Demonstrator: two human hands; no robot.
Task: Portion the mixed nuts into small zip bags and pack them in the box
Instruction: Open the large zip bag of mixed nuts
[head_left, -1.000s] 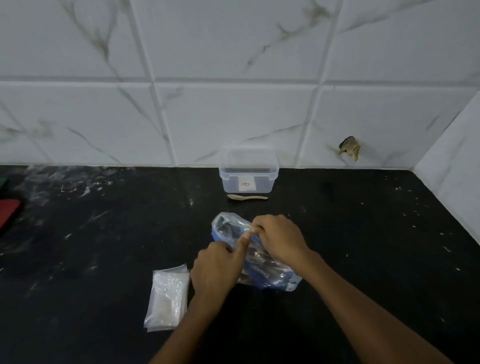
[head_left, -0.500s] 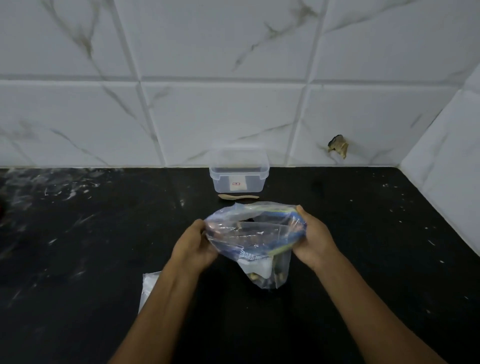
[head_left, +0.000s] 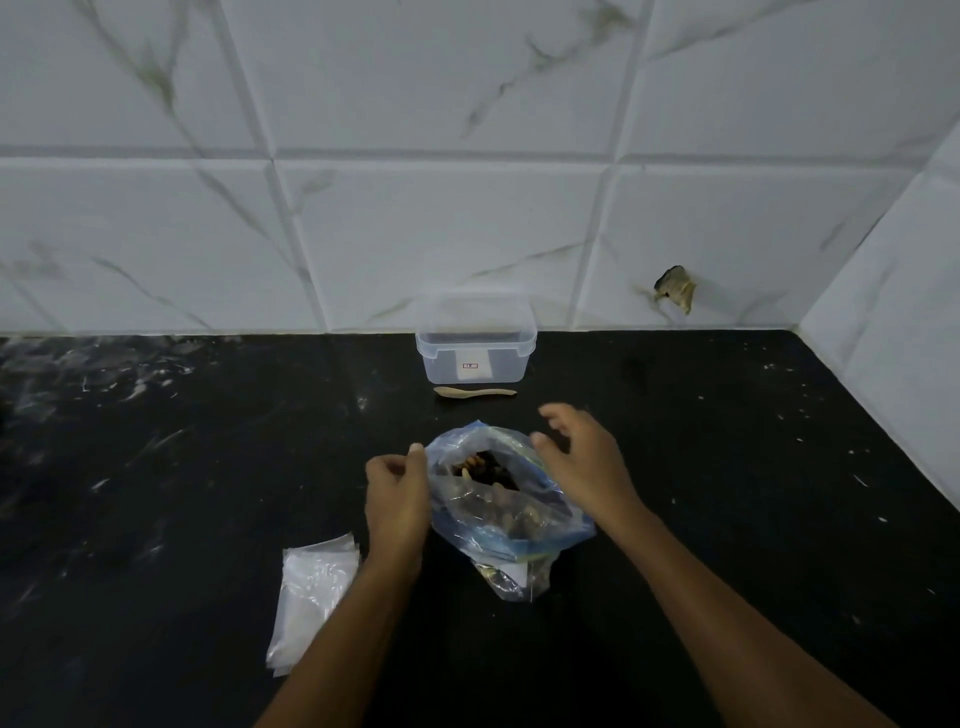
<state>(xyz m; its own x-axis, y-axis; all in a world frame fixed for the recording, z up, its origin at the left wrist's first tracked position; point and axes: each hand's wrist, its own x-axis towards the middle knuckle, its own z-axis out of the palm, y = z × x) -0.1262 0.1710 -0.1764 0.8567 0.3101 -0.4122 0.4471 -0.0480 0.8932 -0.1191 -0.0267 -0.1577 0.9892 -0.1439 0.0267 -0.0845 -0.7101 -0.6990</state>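
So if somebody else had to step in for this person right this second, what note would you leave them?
Left hand: pinches the rim of the big clear blue-edged zip bag of mixed nuts, mouth open.
Right hand: open, holding nothing, beside the bag's other rim.
Pale wooden spoon lies before the clear plastic lidded box by the wall; stack of small clear zip bags lies left of the left forearm.
Done: nut bag opened.
Left: scoop nuts into small bags, seal, pack box.

Spoon (head_left: 475, 392) lies between box (head_left: 476, 349) behind and nut bag (head_left: 506, 512) in front.
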